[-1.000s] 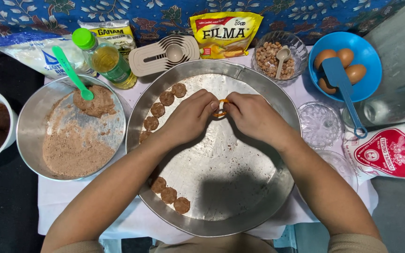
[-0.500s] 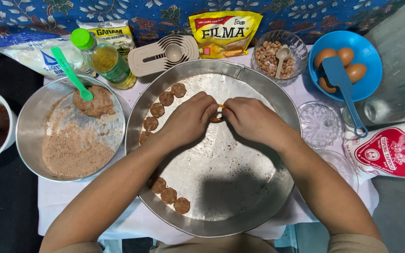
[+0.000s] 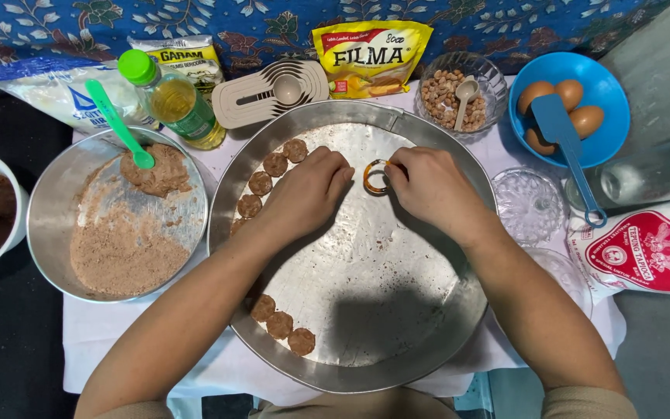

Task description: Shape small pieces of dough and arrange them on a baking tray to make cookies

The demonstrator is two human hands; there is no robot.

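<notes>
Both hands down inside the big round metal tray (image 3: 428,310), meeting near its upper middle. Between them, a small ring cutter (image 3: 374,177): round, orange-amber rim, glossy, open in the centre with bare tray showing through, sitting flat on the metal. Left hand (image 3: 309,192) curled, fingertips closed against the cutter's left edge. Right hand (image 3: 428,186) curled too, thumb and fingers pinched onto the right edge. Whether any dough sits inside the ring, cannot tell.

Along the tray's left rim, an arc of flat brown dough rounds (image 3: 275,164), matte and slightly rough, and three more (image 3: 279,325) low on the left side.

Left of the tray, a metal mixing bowl (image 3: 56,256) smeared with brown dough, a green spatula (image 3: 118,124) stuck in the lump. Behind, a green-capped oil bottle (image 3: 174,105). Upper right on the bench, a glass bowl of peanuts (image 3: 447,101) with a spoon, and a blue bowl (image 3: 606,85) holding brown eggs and a blue spatula.
</notes>
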